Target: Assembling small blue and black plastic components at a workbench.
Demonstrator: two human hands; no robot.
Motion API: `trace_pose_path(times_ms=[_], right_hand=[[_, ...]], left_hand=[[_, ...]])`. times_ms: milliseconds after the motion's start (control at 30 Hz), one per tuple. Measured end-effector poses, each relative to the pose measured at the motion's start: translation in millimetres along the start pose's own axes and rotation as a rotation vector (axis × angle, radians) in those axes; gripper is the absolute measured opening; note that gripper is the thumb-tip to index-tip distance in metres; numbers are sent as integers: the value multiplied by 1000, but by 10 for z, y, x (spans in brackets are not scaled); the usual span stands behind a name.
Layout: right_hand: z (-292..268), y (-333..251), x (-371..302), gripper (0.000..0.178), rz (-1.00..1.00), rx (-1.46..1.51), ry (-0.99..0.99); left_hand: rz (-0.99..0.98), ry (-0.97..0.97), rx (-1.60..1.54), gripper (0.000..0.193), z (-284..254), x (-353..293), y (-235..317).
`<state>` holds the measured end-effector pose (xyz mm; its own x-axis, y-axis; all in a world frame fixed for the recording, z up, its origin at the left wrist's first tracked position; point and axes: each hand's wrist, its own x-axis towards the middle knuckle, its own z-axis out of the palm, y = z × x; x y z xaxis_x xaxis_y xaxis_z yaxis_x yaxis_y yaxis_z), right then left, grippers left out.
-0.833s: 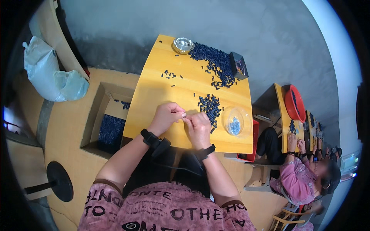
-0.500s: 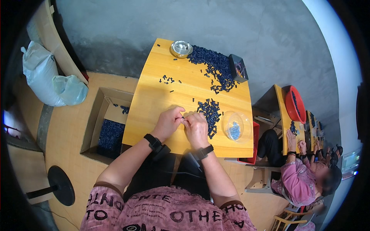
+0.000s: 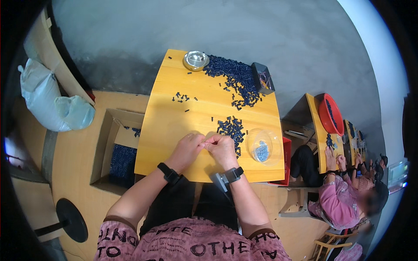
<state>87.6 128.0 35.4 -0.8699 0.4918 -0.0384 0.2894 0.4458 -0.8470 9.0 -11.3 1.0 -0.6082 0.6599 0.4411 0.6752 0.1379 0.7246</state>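
My left hand (image 3: 187, 151) and my right hand (image 3: 221, 149) meet fingertip to fingertip over the front part of the wooden table (image 3: 163, 126). Both are closed in a pinch, and the fingers hide whatever lies between them. Just beyond my right hand spreads a small pile of short dark blue-black plastic pieces (image 3: 233, 129). To its right stands a clear round bowl (image 3: 276, 150) holding small bluish-silver bits (image 3: 261, 152). A few loose dark pieces (image 3: 181, 97) lie farther off on the left.
Along the back lie a larger heap of dark pieces (image 3: 233, 71), a shiny metal bowl (image 3: 196, 61) and a black box (image 3: 263, 78). Left of the table, a cardboard box (image 3: 99, 150) holds more pieces. At right, a person (image 3: 335, 200) works beside a red basin (image 3: 329, 114).
My hands have drawn closer together, their fingertips now touching. A small dark piece that showed between them is hidden. The whole view has shifted slightly.
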Motion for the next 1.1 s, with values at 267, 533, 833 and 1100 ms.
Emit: trace_pose_path(times_ms=[267,533,833,1100], right_hand=[[31,50,9,18,52,3,-19],[1,-20,38,16,25,-56,-14],[123,247,138,12,-79,-135,24],[224,238,109,16,-141,-207,150]], left_hand=[[24,24,-63,8,23,6,-9],[28,1,-85,10,35,52,-5],[80,32,1,14,80,65,9],[-61,120,-85,12,236,-43,-83]])
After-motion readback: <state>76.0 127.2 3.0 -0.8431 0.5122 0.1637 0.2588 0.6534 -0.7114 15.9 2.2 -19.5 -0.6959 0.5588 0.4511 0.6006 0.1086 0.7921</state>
